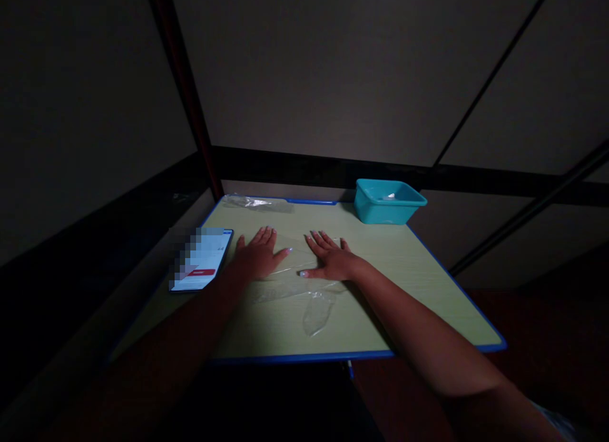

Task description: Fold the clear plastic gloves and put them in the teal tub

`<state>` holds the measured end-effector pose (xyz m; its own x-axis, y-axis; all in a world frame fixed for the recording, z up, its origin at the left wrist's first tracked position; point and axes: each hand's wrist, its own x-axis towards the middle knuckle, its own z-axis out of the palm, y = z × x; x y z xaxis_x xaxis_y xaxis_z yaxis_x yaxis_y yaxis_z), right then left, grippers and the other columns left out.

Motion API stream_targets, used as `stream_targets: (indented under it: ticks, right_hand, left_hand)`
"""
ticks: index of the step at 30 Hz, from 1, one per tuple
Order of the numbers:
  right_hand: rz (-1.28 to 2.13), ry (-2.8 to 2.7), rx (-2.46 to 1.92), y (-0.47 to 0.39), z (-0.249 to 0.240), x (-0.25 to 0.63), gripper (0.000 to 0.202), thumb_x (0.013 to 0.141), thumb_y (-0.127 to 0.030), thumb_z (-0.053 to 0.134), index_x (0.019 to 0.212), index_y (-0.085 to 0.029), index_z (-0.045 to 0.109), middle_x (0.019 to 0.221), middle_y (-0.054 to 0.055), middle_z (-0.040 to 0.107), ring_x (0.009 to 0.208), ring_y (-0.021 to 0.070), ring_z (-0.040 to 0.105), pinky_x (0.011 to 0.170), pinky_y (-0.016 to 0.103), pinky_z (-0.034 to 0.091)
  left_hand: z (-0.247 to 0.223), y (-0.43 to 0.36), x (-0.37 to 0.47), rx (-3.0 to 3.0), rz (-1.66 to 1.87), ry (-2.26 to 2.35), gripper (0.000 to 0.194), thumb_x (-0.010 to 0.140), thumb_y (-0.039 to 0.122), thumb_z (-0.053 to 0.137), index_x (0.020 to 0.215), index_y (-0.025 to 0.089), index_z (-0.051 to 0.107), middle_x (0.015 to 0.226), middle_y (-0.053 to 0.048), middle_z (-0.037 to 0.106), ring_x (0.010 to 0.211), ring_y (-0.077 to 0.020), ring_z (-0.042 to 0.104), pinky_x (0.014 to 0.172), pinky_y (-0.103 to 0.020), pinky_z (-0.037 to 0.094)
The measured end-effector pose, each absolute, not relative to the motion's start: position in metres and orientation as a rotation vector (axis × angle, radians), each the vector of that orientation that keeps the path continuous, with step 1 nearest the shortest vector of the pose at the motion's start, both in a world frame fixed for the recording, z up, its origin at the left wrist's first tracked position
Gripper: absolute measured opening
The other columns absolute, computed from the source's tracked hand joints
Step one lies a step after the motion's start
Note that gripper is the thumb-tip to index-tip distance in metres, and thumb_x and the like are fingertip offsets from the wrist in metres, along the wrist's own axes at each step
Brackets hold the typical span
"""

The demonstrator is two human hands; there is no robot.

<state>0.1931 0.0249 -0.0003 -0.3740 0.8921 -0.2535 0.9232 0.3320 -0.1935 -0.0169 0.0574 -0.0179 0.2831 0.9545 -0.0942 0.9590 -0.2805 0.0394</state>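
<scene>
A clear plastic bag (297, 283) lies spread on the pale table, with a loose flap pointing toward the near edge. My left hand (259, 255) rests flat on its left side, fingers spread and thumb pointing right. On the bag's right side lies my right hand (333, 261), palm down with its fingers apart and thumb pointing left. Neither hand is closed around anything. The see-through film makes the bag's outer edges hard to follow beneath the palms.
A lit smartphone (202, 261) lies at the table's left edge, near my left forearm. Another clear plastic wrapper (259, 204) is along the far edge. At the far right corner stands a turquoise basket (387, 210) with something pale inside. Blue trim borders the table (419, 302); walls rise behind it.
</scene>
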Motion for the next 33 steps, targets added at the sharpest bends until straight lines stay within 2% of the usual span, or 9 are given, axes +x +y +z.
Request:
stream_targets:
  ticks: [6, 13, 18, 23, 28, 33]
  right_hand:
    - [-0.396, 2.595, 1.702, 0.026, -0.002, 0.195, 0.09, 0.08, -0.075, 0.032, 0.149, -0.025, 0.003, 0.155, 0.008, -0.002, 0.142, 0.0288, -0.002, 0.104, 0.066, -0.001]
    - [-0.407, 2.719, 1.555, 0.031, -0.008, 0.194, 0.073, 0.089, -0.063, 0.032, 0.148, -0.028, 0.01, 0.155, 0.006, 0.007, 0.142, 0.0266, 0.007, 0.105, 0.066, 0.001]
    - [-0.38, 2.624, 1.641, 0.031, -0.009, 0.191, 0.082, 0.084, -0.067, 0.033, 0.149, -0.025, 0.006, 0.155, 0.005, 0.004, 0.142, 0.027, 0.003, 0.105, 0.066, 0.003]
    - [-0.309, 2.47, 1.776, 0.027, -0.01, 0.183, 0.079, 0.086, -0.055, 0.036, 0.149, -0.021, 0.003, 0.155, 0.004, -0.001, 0.142, 0.0288, -0.001, 0.103, 0.069, 0.002]
    - [-0.285, 2.392, 1.875, 0.024, -0.012, 0.174, 0.079, 0.085, -0.047, 0.035, 0.149, -0.017, 0.0, 0.155, 0.005, -0.003, 0.142, 0.0283, -0.003, 0.105, 0.067, 0.001]
    - [-0.309, 2.327, 1.913, 0.022, -0.01, 0.171, 0.077, 0.086, -0.052, 0.031, 0.149, -0.022, -0.002, 0.155, 0.001, -0.008, 0.142, 0.0297, -0.008, 0.104, 0.068, 0.002]
  left_hand:
    - [-0.017, 0.059, -0.018, 2.427, -0.057, 1.98, 0.074, 0.091, 0.059, 0.017, 0.146, 0.01, 0.024, 0.154, -0.013, 0.015, 0.143, -0.0285, 0.005, 0.109, -0.059, 0.015]
    - [-0.016, 0.055, -0.012, 2.499, 0.141, 1.862, 0.067, 0.093, 0.053, 0.021, 0.146, 0.011, 0.024, 0.154, -0.011, 0.015, 0.143, -0.0262, 0.008, 0.109, -0.059, 0.017]
    - [-0.015, 0.04, 0.004, 2.529, 0.292, 1.518, 0.064, 0.093, 0.048, 0.026, 0.145, 0.011, 0.024, 0.153, -0.011, 0.015, 0.143, -0.022, 0.011, 0.111, -0.053, 0.017]
    - [-0.017, 0.03, 0.018, 2.613, 0.353, 1.244, 0.064, 0.094, 0.048, 0.026, 0.147, 0.013, 0.019, 0.153, -0.011, 0.015, 0.142, -0.0198, 0.013, 0.113, -0.049, 0.012]
    - [-0.023, 0.034, 0.019, 2.637, 0.32, 1.19, 0.064, 0.095, 0.048, 0.022, 0.147, 0.013, 0.017, 0.154, -0.01, 0.015, 0.142, -0.0184, 0.011, 0.114, -0.045, 0.013]
    - [-0.027, 0.035, 0.018, 2.643, 0.167, 1.267, 0.063, 0.095, 0.048, 0.019, 0.147, 0.012, 0.019, 0.153, -0.01, 0.015, 0.142, -0.019, 0.013, 0.113, -0.045, 0.014]
